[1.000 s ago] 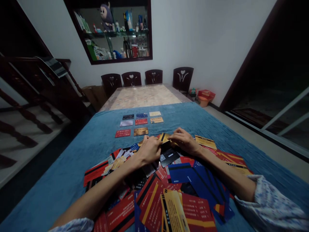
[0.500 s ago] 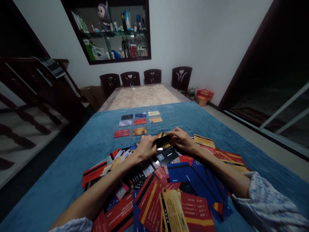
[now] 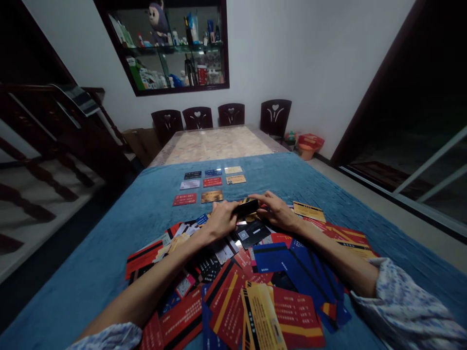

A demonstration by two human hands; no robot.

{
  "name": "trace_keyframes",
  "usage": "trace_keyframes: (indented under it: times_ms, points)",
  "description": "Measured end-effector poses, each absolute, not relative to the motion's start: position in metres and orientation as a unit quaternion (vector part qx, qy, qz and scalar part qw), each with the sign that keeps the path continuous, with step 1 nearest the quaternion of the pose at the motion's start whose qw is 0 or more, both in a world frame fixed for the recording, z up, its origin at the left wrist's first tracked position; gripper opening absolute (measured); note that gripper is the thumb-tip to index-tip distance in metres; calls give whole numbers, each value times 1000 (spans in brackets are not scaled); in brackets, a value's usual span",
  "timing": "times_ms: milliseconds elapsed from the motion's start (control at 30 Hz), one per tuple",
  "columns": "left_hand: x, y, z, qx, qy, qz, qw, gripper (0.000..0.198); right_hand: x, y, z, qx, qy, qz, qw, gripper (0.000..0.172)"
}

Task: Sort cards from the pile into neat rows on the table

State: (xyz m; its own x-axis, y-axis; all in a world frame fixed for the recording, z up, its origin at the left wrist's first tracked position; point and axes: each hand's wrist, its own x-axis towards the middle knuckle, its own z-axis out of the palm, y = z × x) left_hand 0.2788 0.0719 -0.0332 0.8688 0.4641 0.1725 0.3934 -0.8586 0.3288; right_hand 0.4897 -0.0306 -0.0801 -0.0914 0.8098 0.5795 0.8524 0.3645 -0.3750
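Observation:
Between my hands, over the far edge of a loose pile of cards, is a black card (image 3: 247,208). My left hand (image 3: 221,219) grips its left end, and my right hand (image 3: 275,210) has its fingers closed at the right end. Below them lies another black card with a square code (image 3: 253,235). The pile holds red cards (image 3: 184,318), blue cards (image 3: 270,257) and a yellow card (image 3: 263,316), overlapping at many angles. Beyond my hands, several cards lie in rows, among them a red card (image 3: 185,199) and a gold card (image 3: 211,196).
A blue cloth (image 3: 146,204) covers the near part of the table, with the marble top (image 3: 215,144) bare behind it. Dark chairs (image 3: 275,116) stand at the far end. A shelf niche (image 3: 182,48) and a stair railing (image 3: 32,165) are further off.
The black card between my hands has tilted, so more of its dark face shows. Both hands have stayed nearly in place.

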Motion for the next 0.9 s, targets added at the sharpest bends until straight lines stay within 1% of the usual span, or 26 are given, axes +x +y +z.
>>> trace_keyframes:
  times_ms: [200, 300, 367, 567, 900]
  points:
    - [277, 70, -34, 954, 231, 127, 145, 44, 489, -32, -77, -545, -759, -44, 355, 47]
    - [277, 70, -37, 952, 237, 135, 142, 48, 490, -32, -77, -538, -762, -52, 358, 48]
    - [277, 71, -38, 950, 242, 140, 140, 46, 490, -32, -77, -531, -765, -58, 361, 49]
    - [278, 72, -39, 940, 266, 160, 145, 32, 490, -33, -71, -509, -785, -84, 344, 54]
    - [279, 70, -39, 925, 277, 184, 182, 36, 489, -31, -68, -519, -787, -138, 303, 57]
